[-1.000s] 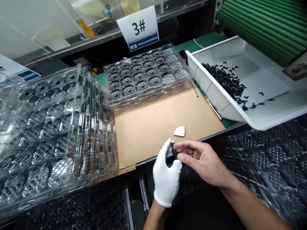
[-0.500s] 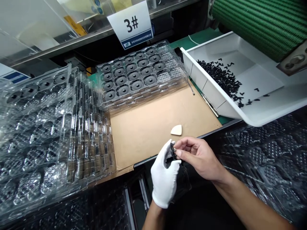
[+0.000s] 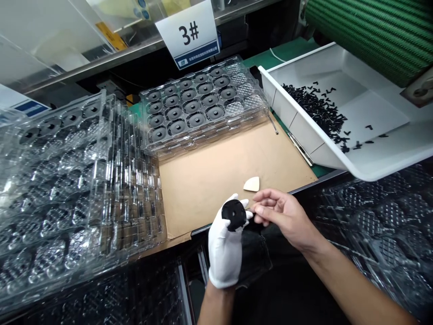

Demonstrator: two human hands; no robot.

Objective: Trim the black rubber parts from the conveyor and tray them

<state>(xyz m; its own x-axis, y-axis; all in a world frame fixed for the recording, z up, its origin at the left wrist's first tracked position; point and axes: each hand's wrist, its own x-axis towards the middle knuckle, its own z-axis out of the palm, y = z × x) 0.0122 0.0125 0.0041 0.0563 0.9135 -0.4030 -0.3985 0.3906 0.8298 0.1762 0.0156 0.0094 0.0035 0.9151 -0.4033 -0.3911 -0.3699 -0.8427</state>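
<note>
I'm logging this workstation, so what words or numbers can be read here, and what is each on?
"3#": large black print on the white card at the shelf edge.
Blue strip along that card's bottom: small white writing, too small to read.
Smaller white card with blue strip, far left: nothing readable.

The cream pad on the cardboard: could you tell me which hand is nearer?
Right: the bare right hand lies beside the cream pad; the gloved left hand sits farther below it.

And there's the round black disc, held up in the white-gloved left hand, bare right hand just beside it
</note>
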